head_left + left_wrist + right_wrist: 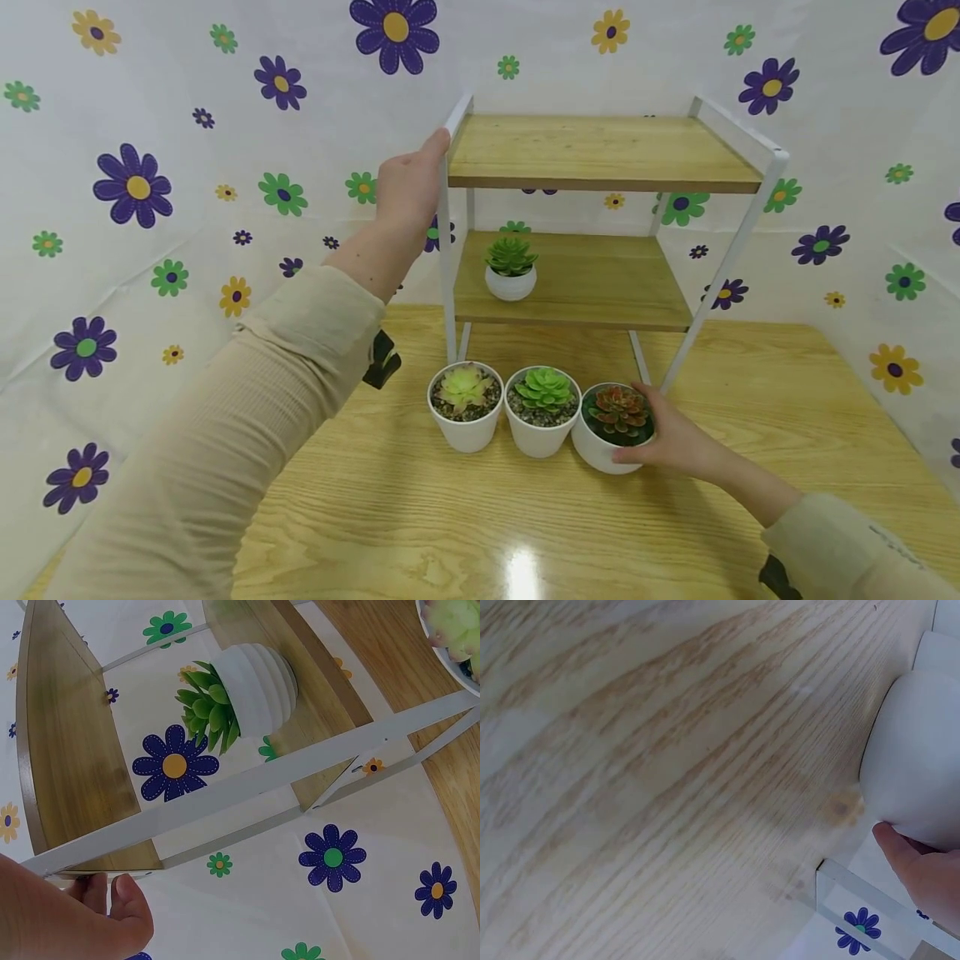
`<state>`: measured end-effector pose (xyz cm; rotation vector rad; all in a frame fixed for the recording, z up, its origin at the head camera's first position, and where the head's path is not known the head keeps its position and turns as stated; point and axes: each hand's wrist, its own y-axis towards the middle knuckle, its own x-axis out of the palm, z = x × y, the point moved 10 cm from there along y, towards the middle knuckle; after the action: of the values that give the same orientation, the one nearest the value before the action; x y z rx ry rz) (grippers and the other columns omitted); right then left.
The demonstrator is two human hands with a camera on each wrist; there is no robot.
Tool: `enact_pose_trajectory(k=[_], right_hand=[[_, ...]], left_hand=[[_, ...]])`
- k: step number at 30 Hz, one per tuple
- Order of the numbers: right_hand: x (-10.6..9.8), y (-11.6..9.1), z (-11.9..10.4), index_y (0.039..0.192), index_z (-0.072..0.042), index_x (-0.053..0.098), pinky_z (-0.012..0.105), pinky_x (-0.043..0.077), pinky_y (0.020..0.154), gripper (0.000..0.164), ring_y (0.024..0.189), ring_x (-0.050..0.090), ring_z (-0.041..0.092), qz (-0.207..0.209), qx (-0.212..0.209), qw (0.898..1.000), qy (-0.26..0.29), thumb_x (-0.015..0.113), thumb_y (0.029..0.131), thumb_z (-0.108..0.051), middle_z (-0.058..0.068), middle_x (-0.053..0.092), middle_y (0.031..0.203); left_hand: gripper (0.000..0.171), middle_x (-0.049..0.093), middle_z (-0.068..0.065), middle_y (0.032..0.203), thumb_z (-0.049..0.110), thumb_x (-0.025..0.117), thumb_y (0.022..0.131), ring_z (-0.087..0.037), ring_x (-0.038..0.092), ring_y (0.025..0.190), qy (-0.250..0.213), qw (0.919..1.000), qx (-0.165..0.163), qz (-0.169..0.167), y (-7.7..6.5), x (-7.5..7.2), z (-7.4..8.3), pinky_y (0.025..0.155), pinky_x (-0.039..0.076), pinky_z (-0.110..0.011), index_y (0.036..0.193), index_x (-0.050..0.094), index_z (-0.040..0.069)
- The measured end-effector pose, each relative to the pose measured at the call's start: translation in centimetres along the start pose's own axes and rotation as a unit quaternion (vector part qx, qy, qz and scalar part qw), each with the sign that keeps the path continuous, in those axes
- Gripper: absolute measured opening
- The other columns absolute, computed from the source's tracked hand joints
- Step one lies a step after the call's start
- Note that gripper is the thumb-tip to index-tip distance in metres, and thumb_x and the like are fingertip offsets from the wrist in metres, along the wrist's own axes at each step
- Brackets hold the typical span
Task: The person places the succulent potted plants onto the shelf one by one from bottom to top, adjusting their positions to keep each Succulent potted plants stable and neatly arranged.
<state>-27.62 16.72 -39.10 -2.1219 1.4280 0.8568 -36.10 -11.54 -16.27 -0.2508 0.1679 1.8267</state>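
Observation:
At the upper left corner of a two-tier shelf (570,179) with white metal sides, my left hand (408,187) grips the frame; the left wrist view shows its fingers curled at the top rail. My right hand (675,437) holds a round white pot (600,454) with a reddish-brown succulent (619,408), thumb at the near side and fingers at the far side. Left of it on the table stand a white pot with a green succulent (544,390) and another with a pale yellow-green succulent (463,388). A small ribbed white pot (512,285) with a green succulent sits on the lower board.
The wooden table (420,517) reaches under the shelf and out to both sides. Behind it hangs a white cloth (315,125) printed with flowers. The shelf's right leg (720,292) comes down just behind my right hand.

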Motion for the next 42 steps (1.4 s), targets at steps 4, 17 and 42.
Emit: enact_pose_trajectory(k=[4, 17, 42], right_hand=[[0.2, 0.1, 0.3, 0.139, 0.013, 0.018, 0.061, 0.034, 0.099, 0.105, 0.124, 0.037, 0.053, -0.002, 0.003, 1.000, 0.004, 0.083, 0.068, -0.031, 0.037, 0.032, 0.136], [-0.5, -0.2, 1.0, 0.138, 0.009, 0.025, 0.058, 0.041, 0.094, 0.100, 0.119, 0.045, 0.050, 0.019, 0.035, 0.998, -0.045, 0.081, 0.069, -0.038, 0.034, 0.043, 0.132], [-4.5, -2.4, -0.6, 0.140, 0.008, 0.022, 0.054, 0.045, 0.089, 0.100, 0.116, 0.049, 0.045, 0.010, 0.049, 0.998, -0.039, 0.079, 0.072, -0.038, 0.031, 0.044, 0.132]], left_hand=[[0.058, 0.047, -0.002, 0.138, 0.057, 0.039, 0.092, -0.016, 0.047, 0.119, 0.002, 1.0000, 0.002, 0.001, 0.0, 0.0, 0.0, 0.104, 0.039, -0.038, 0.136, 0.048, 0.020], [0.058, 0.046, -0.001, 0.139, 0.057, 0.038, 0.093, -0.016, 0.046, 0.120, 0.006, 1.0000, 0.003, 0.000, -0.2, 0.1, 0.1, 0.104, 0.039, -0.036, 0.137, 0.047, 0.021], [0.056, 0.049, -0.001, 0.136, 0.057, 0.037, 0.093, -0.014, 0.047, 0.116, 0.015, 0.9998, -0.002, 0.013, -0.2, 0.0, 0.1, 0.102, 0.040, -0.033, 0.135, 0.050, 0.021]])
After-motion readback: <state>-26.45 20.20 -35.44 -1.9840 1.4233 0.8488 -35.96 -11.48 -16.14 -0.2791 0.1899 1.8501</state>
